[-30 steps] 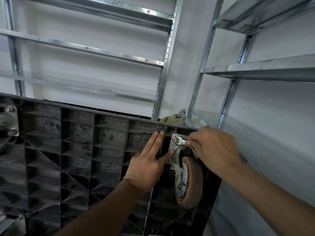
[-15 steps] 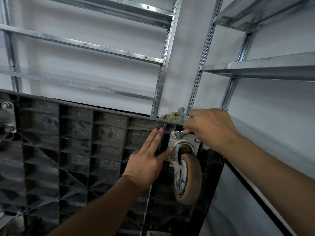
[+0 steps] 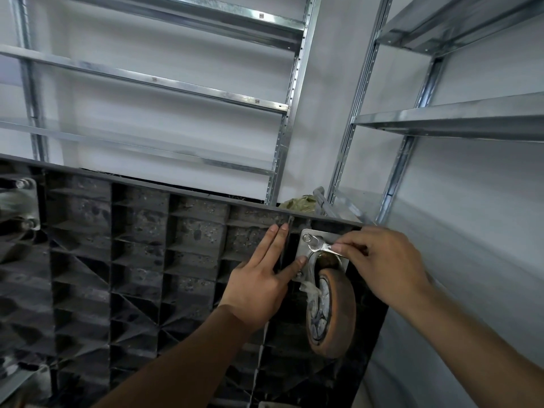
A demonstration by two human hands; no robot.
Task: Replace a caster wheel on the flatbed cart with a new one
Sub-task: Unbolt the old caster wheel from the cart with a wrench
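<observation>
A flatbed cart [image 3: 141,260] stands tipped on its edge against bare metal shelving [image 3: 294,92], its ribbed black underside facing the person so the wheels can be reached. Another wheel plate [image 3: 20,204] shows at the far left. The left hand [image 3: 259,287] lies flat on the ribs, fingers straight, thumb touching the mounting plate [image 3: 306,251], apparently to steady it. At the cart's right corner sits the worn caster wheel [image 3: 331,316]. The right hand [image 3: 385,263] pinches a small wrench [image 3: 322,246] set on the plate's upper-left bolt [image 3: 307,238], likely to loosen it.
</observation>
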